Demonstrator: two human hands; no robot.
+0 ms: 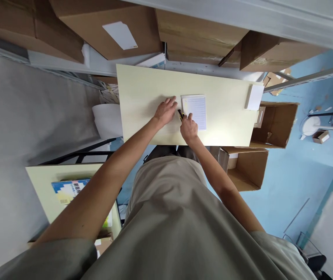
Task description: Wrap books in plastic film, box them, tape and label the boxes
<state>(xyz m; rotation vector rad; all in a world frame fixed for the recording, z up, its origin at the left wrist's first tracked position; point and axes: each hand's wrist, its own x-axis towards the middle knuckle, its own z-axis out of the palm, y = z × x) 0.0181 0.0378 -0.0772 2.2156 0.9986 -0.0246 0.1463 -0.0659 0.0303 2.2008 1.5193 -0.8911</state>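
From where I stand, the person's right hand [189, 128] has its fingers wrapped round a black-and-yellow utility knife [181, 114], just left of a white rectangular pad of paper with pale blue printed rows [195, 112] on the pale yellow flat-topped counter [143, 85]. The left hand [166, 111] lies nearby, fingers loosely spread, apparently holding nothing. To handle the knife well, I'd keep those left fingers out of the blade's line, steady the paper from a safe side and draw with light, even pressure.

The pad's print is too small to read. A blue, white and yellow printed book [70, 190] at lower left bears Chinese characters, partly hidden by the forearm; the white label [120, 35] on a brown cardboard box [146, 29] shows no legible text.
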